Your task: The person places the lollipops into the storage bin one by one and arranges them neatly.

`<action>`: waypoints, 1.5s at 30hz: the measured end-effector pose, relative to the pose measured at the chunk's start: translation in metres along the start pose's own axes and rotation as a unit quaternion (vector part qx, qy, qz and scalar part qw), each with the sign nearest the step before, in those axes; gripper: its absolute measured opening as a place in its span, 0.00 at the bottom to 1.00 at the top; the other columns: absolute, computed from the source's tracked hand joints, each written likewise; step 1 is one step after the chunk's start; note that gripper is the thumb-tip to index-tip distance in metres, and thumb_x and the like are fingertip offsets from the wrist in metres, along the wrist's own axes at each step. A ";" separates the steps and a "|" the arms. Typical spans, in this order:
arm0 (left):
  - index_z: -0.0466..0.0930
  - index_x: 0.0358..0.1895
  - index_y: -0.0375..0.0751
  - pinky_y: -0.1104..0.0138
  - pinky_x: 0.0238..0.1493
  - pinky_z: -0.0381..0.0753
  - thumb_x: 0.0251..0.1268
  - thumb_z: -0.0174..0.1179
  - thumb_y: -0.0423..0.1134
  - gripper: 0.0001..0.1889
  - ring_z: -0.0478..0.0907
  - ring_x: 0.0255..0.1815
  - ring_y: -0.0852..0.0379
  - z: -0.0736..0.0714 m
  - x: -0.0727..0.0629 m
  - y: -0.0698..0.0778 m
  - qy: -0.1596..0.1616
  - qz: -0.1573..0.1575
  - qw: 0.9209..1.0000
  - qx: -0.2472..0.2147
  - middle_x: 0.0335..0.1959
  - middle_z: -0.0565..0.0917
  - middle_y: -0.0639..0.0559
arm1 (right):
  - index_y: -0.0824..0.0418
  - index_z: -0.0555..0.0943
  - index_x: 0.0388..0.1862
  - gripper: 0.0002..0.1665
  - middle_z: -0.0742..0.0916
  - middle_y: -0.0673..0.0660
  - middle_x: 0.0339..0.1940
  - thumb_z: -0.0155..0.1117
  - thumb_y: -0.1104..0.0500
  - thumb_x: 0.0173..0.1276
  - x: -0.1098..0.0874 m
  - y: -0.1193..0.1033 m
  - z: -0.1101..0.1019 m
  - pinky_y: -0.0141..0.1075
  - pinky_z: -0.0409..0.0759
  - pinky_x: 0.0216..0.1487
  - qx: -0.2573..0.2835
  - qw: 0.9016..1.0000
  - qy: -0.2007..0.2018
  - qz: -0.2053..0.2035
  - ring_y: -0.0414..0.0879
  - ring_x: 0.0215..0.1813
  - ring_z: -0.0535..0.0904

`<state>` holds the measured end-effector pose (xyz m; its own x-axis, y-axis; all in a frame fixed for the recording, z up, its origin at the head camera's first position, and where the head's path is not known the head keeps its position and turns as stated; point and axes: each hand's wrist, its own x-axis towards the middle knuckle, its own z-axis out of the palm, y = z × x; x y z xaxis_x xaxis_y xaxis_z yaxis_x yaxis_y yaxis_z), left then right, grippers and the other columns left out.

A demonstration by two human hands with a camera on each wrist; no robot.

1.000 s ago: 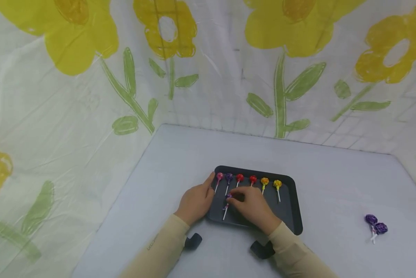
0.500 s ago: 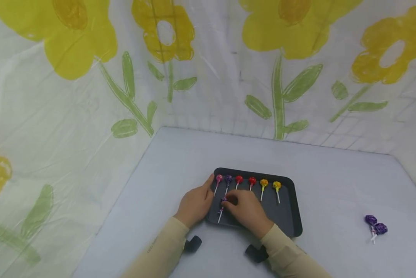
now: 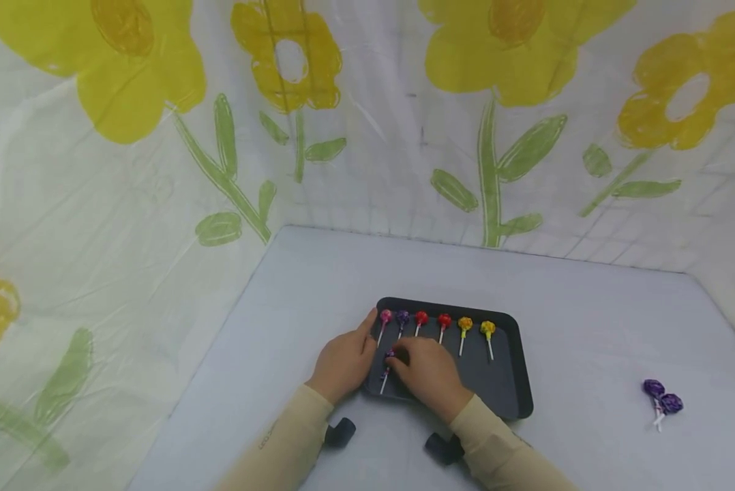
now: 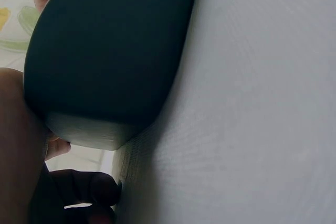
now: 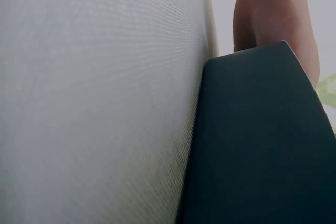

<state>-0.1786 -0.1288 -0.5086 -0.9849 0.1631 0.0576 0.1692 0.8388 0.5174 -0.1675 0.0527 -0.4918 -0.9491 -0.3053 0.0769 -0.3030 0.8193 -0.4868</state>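
My right hand [image 3: 431, 375] reaches over a dark rectangular baking tray [image 3: 523, 382] and pinches a purple-wrapped lollipop [image 3: 384, 374] by its head. Its white stick points toward the front of the tray. My left hand [image 3: 343, 358] holds the tray's left edge, thumb at the rim and index finger stretched along the side. Behind the hands, a row of lollipops lies in the tray: a pink one [image 3: 386, 316], a purple one [image 3: 402, 317], two red ones [image 3: 421, 318], then an orange one [image 3: 465, 324] and a yellow one [image 3: 487, 329]. Both wrist views mostly show the tray's outer wall [image 4: 110, 45].
Two more purple lollipops [image 3: 662, 397] lie together on the white table [image 3: 594, 341], right of the tray. A white curtain [image 3: 380, 157] with yellow flowers hangs behind and to the left of the table.
My right hand has moved left and slightly forward toward me with the purple lollipop, bringing it near the tray's left side. The left hand keeps its place on the tray edge.
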 end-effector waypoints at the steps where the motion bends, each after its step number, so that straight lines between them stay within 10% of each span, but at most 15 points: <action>1: 0.63 0.83 0.52 0.63 0.21 0.63 0.79 0.45 0.44 0.30 0.62 0.16 0.57 0.000 0.000 0.000 0.000 0.000 1.000 0.000 0.15 0.68 0.55 | 0.57 0.91 0.47 0.13 0.92 0.53 0.42 0.76 0.52 0.68 0.000 0.000 0.000 0.47 0.86 0.45 -0.001 1.000 -0.003 0.000 0.48 0.44 0.89; 31: 0.64 0.82 0.50 0.64 0.21 0.61 0.79 0.46 0.43 0.30 0.60 0.16 0.58 -0.002 -0.001 0.003 0.000 0.002 1.000 -0.014 0.14 0.66 0.56 | 0.55 0.89 0.49 0.14 0.91 0.50 0.36 0.77 0.52 0.67 -0.004 -0.005 -0.001 0.41 0.82 0.34 0.039 0.999 0.002 -0.005 0.40 0.34 0.84; 45: 0.64 0.83 0.50 0.62 0.25 0.66 0.80 0.46 0.44 0.30 0.65 0.18 0.57 0.000 -0.001 0.002 -0.005 -0.006 1.000 -0.001 0.16 0.69 0.54 | 0.53 0.90 0.41 0.06 0.89 0.44 0.30 0.75 0.53 0.68 -0.010 -0.006 -0.013 0.31 0.75 0.27 0.065 0.993 0.094 -0.019 0.32 0.26 0.75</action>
<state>-0.1777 -0.1269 -0.5073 -0.9864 0.1585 0.0432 0.1577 0.8392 0.5205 -0.1574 0.0572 -0.4779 -0.9400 -0.2287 0.2533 -0.3372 0.7359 -0.5872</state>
